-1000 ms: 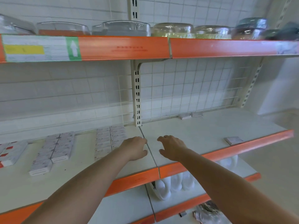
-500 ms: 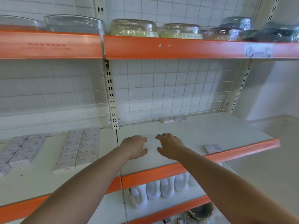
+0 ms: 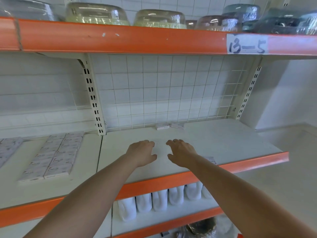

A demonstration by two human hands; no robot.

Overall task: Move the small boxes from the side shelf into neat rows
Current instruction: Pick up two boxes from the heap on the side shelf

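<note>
Both hands, left hand [image 3: 141, 152] and right hand [image 3: 181, 153], are held mid-frame over the shelf [image 3: 223, 143], fingers loosely curled, nothing gripped; two small boxes [image 3: 169, 125] are seen behind.

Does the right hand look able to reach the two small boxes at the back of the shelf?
Probably yes: the right hand hovers empty, and only bare shelf lies between it and the two small boxes by the wire grid.

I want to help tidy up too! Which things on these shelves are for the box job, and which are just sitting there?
For the job:
- two loose boxes by the back grid
- one box near the front edge
- neat rows of boxes
- left hand, right hand, both holding nothing

Just sitting there:
- wrapped bowls up top
- white bottles below
- shelf label
</note>
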